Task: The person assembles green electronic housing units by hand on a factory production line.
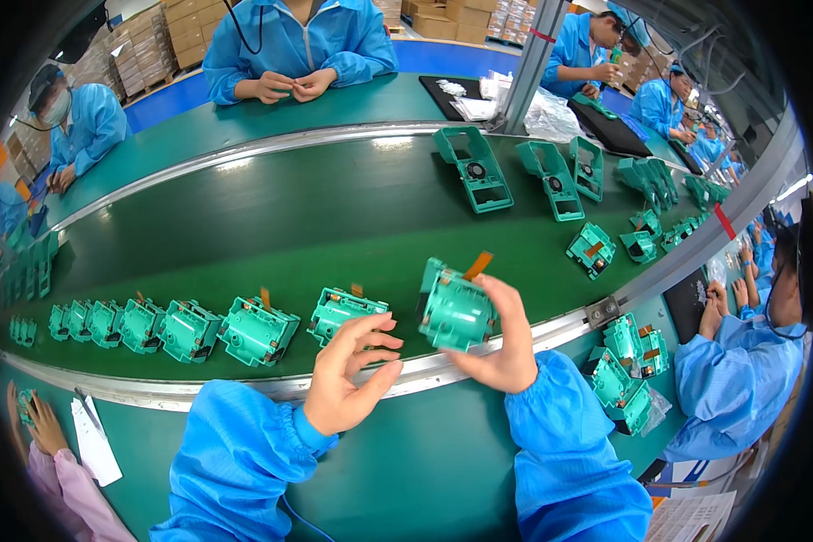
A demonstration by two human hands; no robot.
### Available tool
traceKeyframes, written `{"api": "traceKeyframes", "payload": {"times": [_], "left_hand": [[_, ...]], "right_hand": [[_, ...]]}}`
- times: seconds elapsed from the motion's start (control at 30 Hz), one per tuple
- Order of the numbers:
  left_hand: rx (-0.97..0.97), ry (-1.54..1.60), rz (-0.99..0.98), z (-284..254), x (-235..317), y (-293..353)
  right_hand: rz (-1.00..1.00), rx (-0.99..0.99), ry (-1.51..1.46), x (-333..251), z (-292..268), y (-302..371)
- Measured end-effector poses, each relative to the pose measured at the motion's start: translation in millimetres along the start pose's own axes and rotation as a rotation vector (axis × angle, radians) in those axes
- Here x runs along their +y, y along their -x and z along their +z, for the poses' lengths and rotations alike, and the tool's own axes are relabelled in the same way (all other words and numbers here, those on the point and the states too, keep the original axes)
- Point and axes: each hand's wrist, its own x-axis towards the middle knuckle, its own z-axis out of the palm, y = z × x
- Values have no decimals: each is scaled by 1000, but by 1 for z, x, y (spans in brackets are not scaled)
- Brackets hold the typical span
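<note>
My right hand (pixel 504 339) grips a green plastic housing (pixel 456 307) by its right side, holding it above the near rail of the belt. An orange ribbon cable (pixel 479 266) sticks up from that housing. To its left, my left hand (pixel 350 369) is empty, its fingers apart and curved. Just beyond the left fingers sits another green housing (pixel 336 309) on the belt, and I cannot tell whether they touch it. Further left, a similar housing (pixel 260 331) with an orange cable heads a row of several more.
The green conveyor belt (pixel 271 217) runs across, edged by a metal rail (pixel 163 390). Green frames with round black parts (pixel 475 170) lie at its far right. More housings (pixel 625 384) stand on my bench at right. A metal post (pixel 530 68) rises beyond. Co-workers sit around the line.
</note>
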Motion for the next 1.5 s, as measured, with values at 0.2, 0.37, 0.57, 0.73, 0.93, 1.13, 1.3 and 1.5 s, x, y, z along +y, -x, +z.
{"api": "traceKeyframes", "payload": {"times": [0.2, 0.37, 0.57, 0.73, 0.93, 1.13, 1.3, 1.5], "left_hand": [[-92, 494, -227, -2, 3, -7], [-140, 517, -231, -3, -4, -9], [-108, 463, -240, 0, -1, -11], [-36, 511, -140, 3, 0, -9], [-24, 515, -157, 4, -3, -11], [-46, 495, -143, 5, -8, -11], [-76, 522, -154, 3, -11, -8], [-114, 540, -143, 6, -12, -8]], "right_hand": [[-104, -3, -135, -17, 11, 5], [-120, -11, -121, -17, 12, 6], [-167, -28, -93, -15, 13, 6], [258, 6, -670, -8, 18, 14], [626, -15, -1320, -12, 16, 13], [832, -59, -1579, -4, 16, 15], [814, -95, -1670, -8, 14, 15], [856, -62, -1656, -6, 13, 19]]}}
